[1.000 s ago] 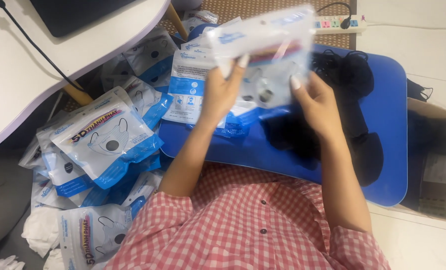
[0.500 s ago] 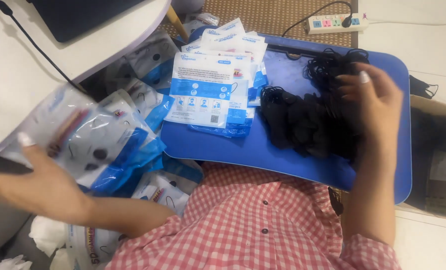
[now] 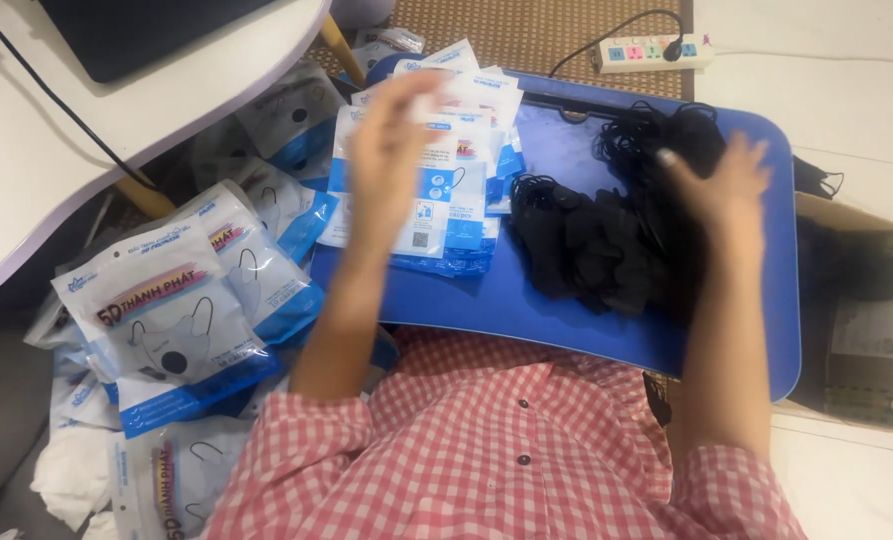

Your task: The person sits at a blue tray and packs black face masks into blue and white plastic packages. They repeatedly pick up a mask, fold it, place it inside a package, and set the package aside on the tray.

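Note:
My left hand hovers, blurred by motion, over a stack of flat white-and-blue pouches at the left of a blue lap tray; its fingers are apart and nothing is in it. With spread, empty fingers, my right hand is over a heap of black face masks on the tray's right half. I cannot tell if either hand touches what lies under it.
Several filled mask pouches lie heaped on the floor at my left, under a white table. A power strip lies beyond the tray on a woven mat. A cardboard box stands at the right.
A second ago both hands held one pouch up. The left hand then carried it to the heap at my left and has swung back over the tray's stack. The right hand lowered to the black masks.

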